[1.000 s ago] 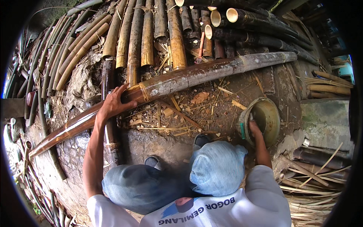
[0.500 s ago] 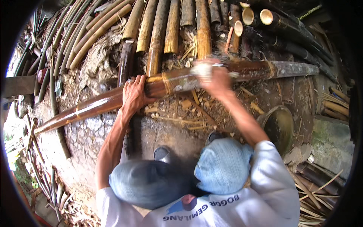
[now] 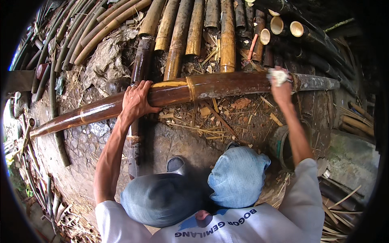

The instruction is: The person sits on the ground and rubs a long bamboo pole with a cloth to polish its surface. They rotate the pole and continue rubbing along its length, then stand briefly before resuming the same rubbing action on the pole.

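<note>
We see the long glossy brown bamboo pole [image 3: 194, 91] lying across our knees over dirt. Our left hand [image 3: 135, 101] clamps it mid-length; our right hand [image 3: 281, 87] presses a white rag [image 3: 277, 75] near its far end. The wet pole could roll or slip if the left grip loosens.

Open dirt at six o'clock of the long bamboo pole [image 3: 210, 87] – passable, only chips; stacked bamboo stems [image 3: 190, 28] block twelve o'clock; bucket [image 3: 283, 143] crowds four o'clock.

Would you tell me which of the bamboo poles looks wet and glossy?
The long bamboo pole lying crosswise under both hands; the poles stacked behind it look dull and dry.
</note>
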Demonstrator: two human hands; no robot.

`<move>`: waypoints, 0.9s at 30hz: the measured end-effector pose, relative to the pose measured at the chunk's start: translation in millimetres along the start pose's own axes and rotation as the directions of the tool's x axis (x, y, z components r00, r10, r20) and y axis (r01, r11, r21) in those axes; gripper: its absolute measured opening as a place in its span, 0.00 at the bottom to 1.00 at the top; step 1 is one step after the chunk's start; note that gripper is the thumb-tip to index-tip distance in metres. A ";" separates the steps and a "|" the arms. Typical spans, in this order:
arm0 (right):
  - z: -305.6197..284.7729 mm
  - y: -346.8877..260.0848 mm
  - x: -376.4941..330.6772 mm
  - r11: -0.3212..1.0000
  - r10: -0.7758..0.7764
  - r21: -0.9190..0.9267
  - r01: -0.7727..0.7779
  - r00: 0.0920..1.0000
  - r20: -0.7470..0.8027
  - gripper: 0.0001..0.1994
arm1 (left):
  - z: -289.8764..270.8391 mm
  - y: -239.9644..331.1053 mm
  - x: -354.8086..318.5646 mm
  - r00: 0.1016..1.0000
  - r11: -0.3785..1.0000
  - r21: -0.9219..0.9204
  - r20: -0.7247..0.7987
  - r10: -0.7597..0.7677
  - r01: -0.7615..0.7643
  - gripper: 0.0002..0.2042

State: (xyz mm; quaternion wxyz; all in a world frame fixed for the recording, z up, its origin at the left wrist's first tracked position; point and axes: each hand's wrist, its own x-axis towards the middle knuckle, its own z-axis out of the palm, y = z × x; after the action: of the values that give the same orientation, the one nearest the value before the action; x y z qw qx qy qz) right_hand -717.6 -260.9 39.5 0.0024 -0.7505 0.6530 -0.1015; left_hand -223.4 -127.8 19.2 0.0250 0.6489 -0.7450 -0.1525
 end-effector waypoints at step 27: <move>67.2 -140.8 -51.4 0.731 -0.587 0.287 0.619 0.785 -0.196 0.22 | 1.8 20.2 -31.8 0.996 0.995 0.063 -0.052 -0.074 0.077 0.49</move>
State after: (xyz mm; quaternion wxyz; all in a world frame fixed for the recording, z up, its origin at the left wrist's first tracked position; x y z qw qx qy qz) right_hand -575.7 -198.5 -14.8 0.0675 -0.9042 0.3462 -0.2409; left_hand -238.2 -94.2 27.8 0.0166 0.6806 -0.7237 -0.1128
